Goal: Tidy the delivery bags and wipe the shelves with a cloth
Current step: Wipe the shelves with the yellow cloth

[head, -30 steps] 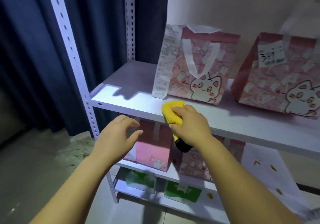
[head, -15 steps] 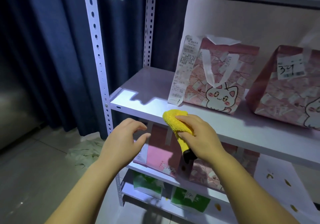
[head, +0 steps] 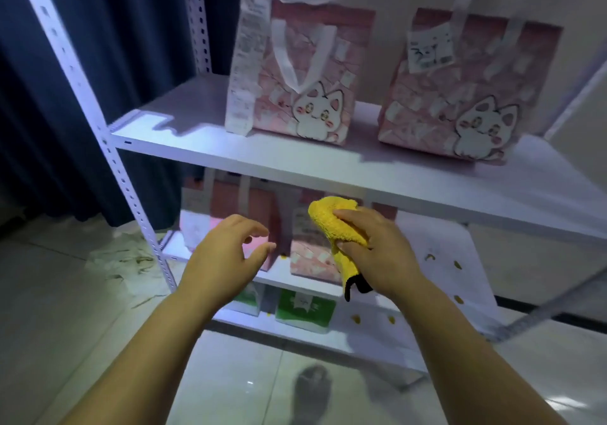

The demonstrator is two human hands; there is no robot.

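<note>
My right hand (head: 377, 250) grips yellow cloth (head: 335, 224), soft, light. Left hand (head: 226, 254) at 9 o'clock, loosely curled, empty. Bag (head: 308, 96) at 12: probably crushable, I'd take handles (head: 286, 57).

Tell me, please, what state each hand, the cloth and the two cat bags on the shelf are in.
left hand: open, holding nothing.
yellow cloth: bunched, one end hanging down.
right hand: grips the yellow cloth.
left cat bag: upright on the shelf, receipt attached.
right cat bag: upright on the shelf, label near its top.
</note>
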